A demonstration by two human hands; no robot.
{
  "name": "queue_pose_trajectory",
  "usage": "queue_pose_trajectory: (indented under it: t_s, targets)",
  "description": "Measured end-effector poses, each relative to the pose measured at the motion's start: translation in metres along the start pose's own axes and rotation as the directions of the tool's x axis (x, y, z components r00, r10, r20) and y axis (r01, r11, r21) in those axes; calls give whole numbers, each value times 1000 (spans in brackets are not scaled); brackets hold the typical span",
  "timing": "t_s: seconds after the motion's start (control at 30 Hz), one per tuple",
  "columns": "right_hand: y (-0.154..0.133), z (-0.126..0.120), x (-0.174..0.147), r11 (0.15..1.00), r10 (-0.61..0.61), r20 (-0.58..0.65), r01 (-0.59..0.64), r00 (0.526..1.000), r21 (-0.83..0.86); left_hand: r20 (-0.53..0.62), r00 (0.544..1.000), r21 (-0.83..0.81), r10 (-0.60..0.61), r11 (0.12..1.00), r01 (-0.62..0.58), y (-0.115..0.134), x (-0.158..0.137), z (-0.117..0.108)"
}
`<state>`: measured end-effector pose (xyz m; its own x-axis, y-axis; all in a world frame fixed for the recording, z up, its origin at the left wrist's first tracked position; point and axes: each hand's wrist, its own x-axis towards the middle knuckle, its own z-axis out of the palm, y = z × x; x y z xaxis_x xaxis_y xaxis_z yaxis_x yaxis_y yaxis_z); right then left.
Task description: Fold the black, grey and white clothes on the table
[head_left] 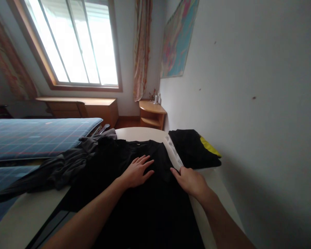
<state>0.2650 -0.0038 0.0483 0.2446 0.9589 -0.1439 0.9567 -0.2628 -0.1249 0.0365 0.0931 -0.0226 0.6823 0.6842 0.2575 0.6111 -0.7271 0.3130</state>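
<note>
A black shirt [150, 211] lies spread over a white table, its neckline at the far end. Flat on its upper middle rests my left hand [136, 173], fingers spread and holding nothing. At the shirt's right edge, my right hand [193, 181] is closed on the fabric with the thumb on the near-left side; its other fingertips are mostly hidden. Just beyond the right hand sits a folded black garment with a yellow patch [194, 148]. A crumpled dark grey garment [72, 164] lies left of the shirt, with one end hanging past the table edge.
The white table [134, 132] stands close to the wall [248, 131] on the right. To the left are bunk-like surfaces with a blue plaid mattress [41, 136]. A wooden corner shelf [152, 108] and a desk [98, 101] stand below the window.
</note>
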Motion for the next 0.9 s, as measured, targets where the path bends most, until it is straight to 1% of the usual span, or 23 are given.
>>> queue_pose_trajectory:
  t_s: [0.07,0.23,0.33,0.4,0.5,0.57,0.63,0.7,0.73,0.8,0.9]
  targets:
    - [-1,3,3,1000,16,-31,-16,999,-21,17,1000,-18,12,1000,-12,3,0,0]
    - [6,5,5,994,9,-21,-11,1000,-105,-12,999,6,-50,999,50,9,-1,-2]
    - [8,3,2,994,18,-62,-25,998,-105,30,997,16,-75,997,74,7,-2,0]
    - [5,1,-1,996,16,-65,-21,998,-86,58,995,18,-86,996,85,5,-2,2]
    - [1,-1,-3,1000,12,-77,-13,997,-11,69,994,29,-88,996,86,1,-1,4]
    - [-2,-2,-3,998,13,-110,-7,994,58,39,998,28,-54,998,53,1,0,2]
    - [-4,-4,-4,991,10,-141,10,990,134,-14,999,2,37,999,-37,4,1,0]
    - [-8,-6,-6,975,-10,-173,48,985,216,-50,988,-43,147,988,-149,8,2,-3]
    - [-10,-7,-7,963,-26,-191,76,981,258,-63,982,-75,179,980,-183,11,2,-5]
    - [-15,-8,-9,928,-61,-239,143,969,344,-91,981,-151,170,972,-183,16,3,-6]
    - [-25,-3,-12,839,-121,-313,266,942,475,-151,986,-263,69,959,-107,21,4,-9]
